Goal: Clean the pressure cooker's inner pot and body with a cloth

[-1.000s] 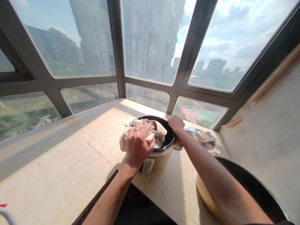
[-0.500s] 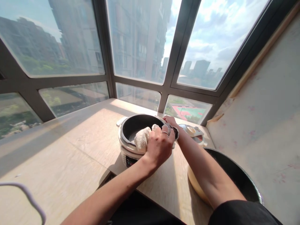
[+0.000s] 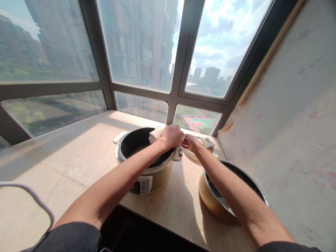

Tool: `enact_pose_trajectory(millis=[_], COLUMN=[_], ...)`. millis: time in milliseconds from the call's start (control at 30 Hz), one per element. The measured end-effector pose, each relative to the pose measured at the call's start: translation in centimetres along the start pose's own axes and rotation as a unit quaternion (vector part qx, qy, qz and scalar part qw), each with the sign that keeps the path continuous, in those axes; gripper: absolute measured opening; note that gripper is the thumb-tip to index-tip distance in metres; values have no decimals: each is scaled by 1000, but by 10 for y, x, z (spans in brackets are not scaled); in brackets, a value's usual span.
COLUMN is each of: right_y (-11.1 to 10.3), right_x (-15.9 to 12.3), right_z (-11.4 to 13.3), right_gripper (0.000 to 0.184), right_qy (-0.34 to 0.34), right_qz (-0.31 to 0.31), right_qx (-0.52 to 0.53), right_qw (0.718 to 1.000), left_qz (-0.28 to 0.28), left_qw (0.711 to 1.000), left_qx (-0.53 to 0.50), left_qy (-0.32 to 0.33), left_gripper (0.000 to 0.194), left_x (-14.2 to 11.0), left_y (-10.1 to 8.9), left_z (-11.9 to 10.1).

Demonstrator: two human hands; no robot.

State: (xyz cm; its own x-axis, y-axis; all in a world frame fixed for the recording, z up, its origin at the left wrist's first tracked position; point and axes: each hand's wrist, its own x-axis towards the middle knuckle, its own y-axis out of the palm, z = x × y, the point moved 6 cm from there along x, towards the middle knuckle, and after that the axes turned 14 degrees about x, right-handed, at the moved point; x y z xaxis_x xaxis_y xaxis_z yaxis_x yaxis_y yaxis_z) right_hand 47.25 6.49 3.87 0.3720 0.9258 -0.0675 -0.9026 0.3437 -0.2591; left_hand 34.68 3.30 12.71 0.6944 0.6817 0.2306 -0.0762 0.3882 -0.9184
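Cream cloth [image 3: 155, 135] lies over the far right rim of the cooker [image 3: 160, 180] in the head view, the left hand [image 3: 172, 136] closing its fingers around it, probably to press it there; the right hand [image 3: 190, 142] curls just beside, its grip unclear

Counter [image 3: 76, 157], as I log it through the head camera: cooker [image 3: 161, 180] on it, before the windows [image 3: 141, 42]. Cloth [image 3: 156, 134]: in the left hand [image 3: 172, 135], over the cooker's far right side. Right hand [image 3: 191, 142]: just right of the left. Lid [image 3: 207, 141]: right of the cooker, behind the pot [image 3: 210, 204]. Pot: on the counter, nearer my viewpoint, under the right forearm. Cord [image 3: 33, 196]: left foreground. Wall [image 3: 296, 122]: right of everything.
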Motion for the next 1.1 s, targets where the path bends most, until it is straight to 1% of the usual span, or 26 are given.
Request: enact_pose_trajectory(millis=[67,133,200,300,367,400,467,500,533,600,700,767,867,967,1033,1067,1100], right_y=[4,7,10,15,21,24,32,36,38,42,45,46,47,48,48,48,49], right_x=[-2,-4,-7,-12,-18,-22,-29,-32,-33,-34,-34,-35,-37,-36,-35,-35,-35], right_z=[-1,0,4,12,22,29,41,45,48,50,50,50,47,45,45,46,46], right_gripper=[21,22,22,23,22,22,25,26,27,26,25,27,30,31,31,30,30], right_qy=[17,11,-11,-55,-119,-161,-240,-265,-277,-278,-261,-256,-258,-262,-265,-266,-268], right_qz=[5,4,-1,-8,3,15,41,52,61,75,82,84,93,97,97,96,95], right_qx=[29,49,53,38,-19,-64,-166,-211,-245,-298,-349,-371,-392,-400,-398,-398,-400], right_qw=[999,999,999,998,993,985,956,939,927,910,896,889,878,873,873,872,871], left_qz=[9,18,25,23,18,12,-5,-12,-15,1,26,15,-31,-79,-97,-101,-107], left_qw=[1000,1000,999,997,994,992,984,979,973,965,958,954,938,905,876,858,833], left_qx=[2,0,-1,1,1,-1,-7,-11,-16,-28,-54,-77,-102,-128,-172,-202,-241], left_qy=[-7,-14,-33,-77,-109,-129,-178,-205,-229,-262,-281,-289,-330,-397,-440,-461,-486], left_gripper=[36,35,35,38,40,41,45,46,46,45,44,42,39,41,41,39,37], left_x=[10,17,20,17,10,6,-4,-9,-15,-24,-35,-43,-64,-101,-130,-145,-158], left_y=[6,11,16,26,34,38,44,46,47,51,51,47,39,36,41,46,54], left_z=[10,22,37,67,91,104,131,144,156,173,188,196,217,245,261,267,272])
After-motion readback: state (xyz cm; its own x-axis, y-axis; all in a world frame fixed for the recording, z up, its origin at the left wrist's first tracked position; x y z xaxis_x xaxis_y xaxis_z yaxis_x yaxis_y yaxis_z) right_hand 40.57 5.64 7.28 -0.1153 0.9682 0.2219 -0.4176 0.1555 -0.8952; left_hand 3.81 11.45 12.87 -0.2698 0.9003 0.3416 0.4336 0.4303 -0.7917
